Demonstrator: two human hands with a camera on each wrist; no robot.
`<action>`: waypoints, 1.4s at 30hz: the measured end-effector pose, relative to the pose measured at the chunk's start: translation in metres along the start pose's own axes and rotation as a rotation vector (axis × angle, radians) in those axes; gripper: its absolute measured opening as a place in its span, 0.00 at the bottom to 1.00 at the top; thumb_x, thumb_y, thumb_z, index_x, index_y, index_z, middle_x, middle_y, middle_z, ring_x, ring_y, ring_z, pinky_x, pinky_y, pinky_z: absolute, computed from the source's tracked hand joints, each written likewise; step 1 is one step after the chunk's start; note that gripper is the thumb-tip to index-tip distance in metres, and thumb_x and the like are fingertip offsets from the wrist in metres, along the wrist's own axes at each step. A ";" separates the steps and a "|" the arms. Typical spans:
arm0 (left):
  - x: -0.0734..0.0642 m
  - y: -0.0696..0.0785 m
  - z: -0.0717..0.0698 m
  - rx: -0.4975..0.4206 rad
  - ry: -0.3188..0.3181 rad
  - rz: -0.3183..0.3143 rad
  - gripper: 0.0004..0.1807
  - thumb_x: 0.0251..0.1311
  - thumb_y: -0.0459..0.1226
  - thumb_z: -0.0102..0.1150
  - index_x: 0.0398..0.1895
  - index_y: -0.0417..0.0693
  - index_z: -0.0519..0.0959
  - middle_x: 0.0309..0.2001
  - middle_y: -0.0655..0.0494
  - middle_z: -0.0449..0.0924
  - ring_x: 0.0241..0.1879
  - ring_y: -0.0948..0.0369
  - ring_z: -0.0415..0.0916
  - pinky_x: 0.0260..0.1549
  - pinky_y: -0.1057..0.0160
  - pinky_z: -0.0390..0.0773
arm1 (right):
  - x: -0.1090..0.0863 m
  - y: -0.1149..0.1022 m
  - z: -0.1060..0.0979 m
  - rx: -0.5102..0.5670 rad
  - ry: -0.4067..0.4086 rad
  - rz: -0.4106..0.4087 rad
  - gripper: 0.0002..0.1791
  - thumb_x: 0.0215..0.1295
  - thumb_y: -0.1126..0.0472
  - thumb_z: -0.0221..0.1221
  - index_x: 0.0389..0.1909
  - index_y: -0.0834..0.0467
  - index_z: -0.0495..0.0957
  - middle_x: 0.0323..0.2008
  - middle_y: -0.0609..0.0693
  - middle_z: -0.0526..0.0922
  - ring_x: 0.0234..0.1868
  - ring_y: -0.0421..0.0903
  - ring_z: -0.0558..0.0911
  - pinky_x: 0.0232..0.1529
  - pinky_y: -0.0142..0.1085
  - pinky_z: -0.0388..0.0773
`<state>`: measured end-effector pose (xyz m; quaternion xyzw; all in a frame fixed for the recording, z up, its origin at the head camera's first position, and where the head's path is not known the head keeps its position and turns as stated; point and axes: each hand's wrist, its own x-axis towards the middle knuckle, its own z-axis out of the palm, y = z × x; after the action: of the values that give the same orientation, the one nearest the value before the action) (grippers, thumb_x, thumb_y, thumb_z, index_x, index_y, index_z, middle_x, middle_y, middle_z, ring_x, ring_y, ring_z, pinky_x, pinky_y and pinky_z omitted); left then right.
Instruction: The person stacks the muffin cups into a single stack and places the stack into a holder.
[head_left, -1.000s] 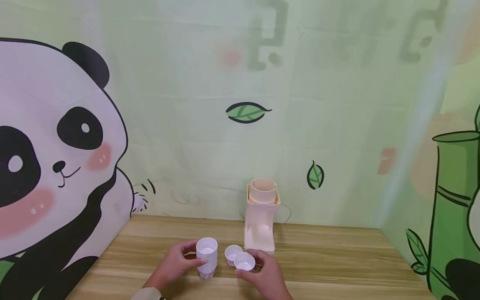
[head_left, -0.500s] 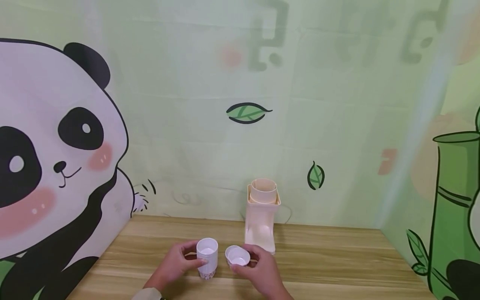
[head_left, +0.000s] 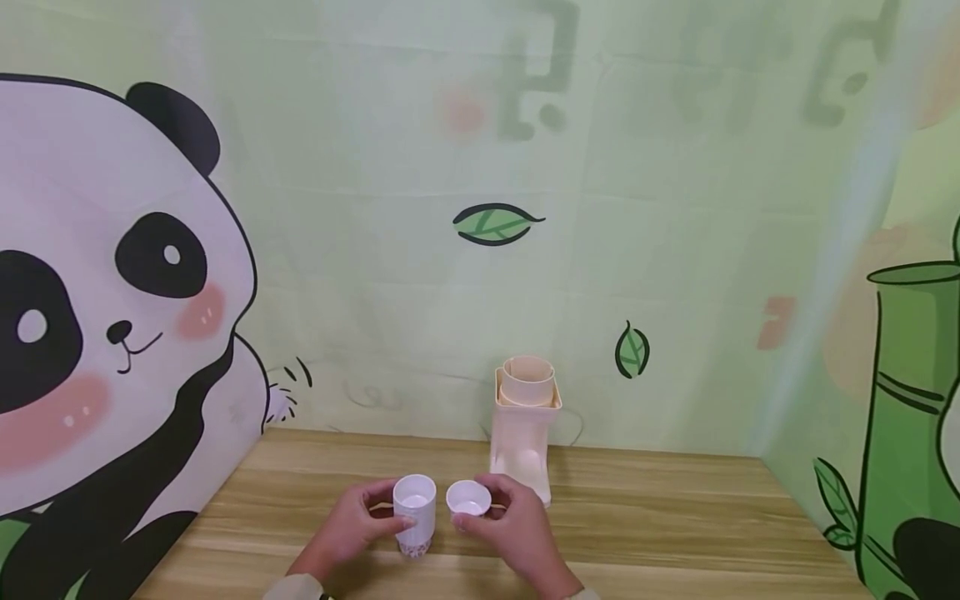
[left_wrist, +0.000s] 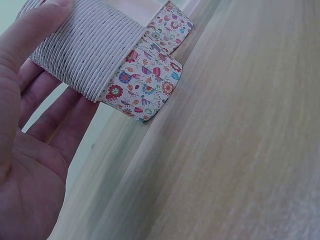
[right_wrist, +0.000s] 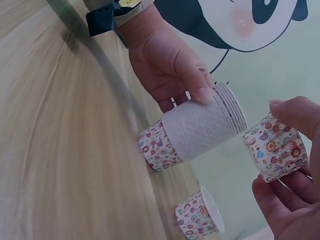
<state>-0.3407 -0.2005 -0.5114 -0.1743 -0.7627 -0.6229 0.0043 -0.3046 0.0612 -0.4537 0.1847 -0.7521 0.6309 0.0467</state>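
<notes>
Nearest the camera, the left hand (head_left: 352, 525) had its grip curled round a tall stack of paper cups (head_left: 414, 515) standing upright on the wooden bench (head_left: 675, 525), thumb on one side and fingers on the other. The stack's upper part was ribbed white rims, and its bottom cup showed a flower print (left_wrist: 145, 85). Just beside it, the right hand (head_left: 517, 533) pinched a single flowered cup (head_left: 468, 498) between thumb and fingers, lifted clear of the bench and apart from the stack. In the right wrist view another flowered cup (right_wrist: 197, 214) stood on the bench below the lifted one. Farther back, a cream holder (head_left: 522, 433) with a round tube at its top stood on the bench near the wall, which carried a panda picture (head_left: 112, 292).
</notes>
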 end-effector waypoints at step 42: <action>-0.001 0.005 0.001 0.011 0.008 -0.019 0.30 0.46 0.39 0.72 0.55 0.44 0.76 0.51 0.44 0.79 0.48 0.54 0.78 0.45 0.67 0.80 | 0.035 -0.009 0.029 0.054 -0.013 -0.010 0.29 0.43 0.55 0.74 0.48 0.60 0.78 0.40 0.54 0.84 0.42 0.45 0.83 0.43 0.29 0.81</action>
<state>-0.3383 -0.1993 -0.5070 -0.1645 -0.7677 -0.6193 0.0025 -0.3294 0.0238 -0.4405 0.1934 -0.7343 0.6494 0.0400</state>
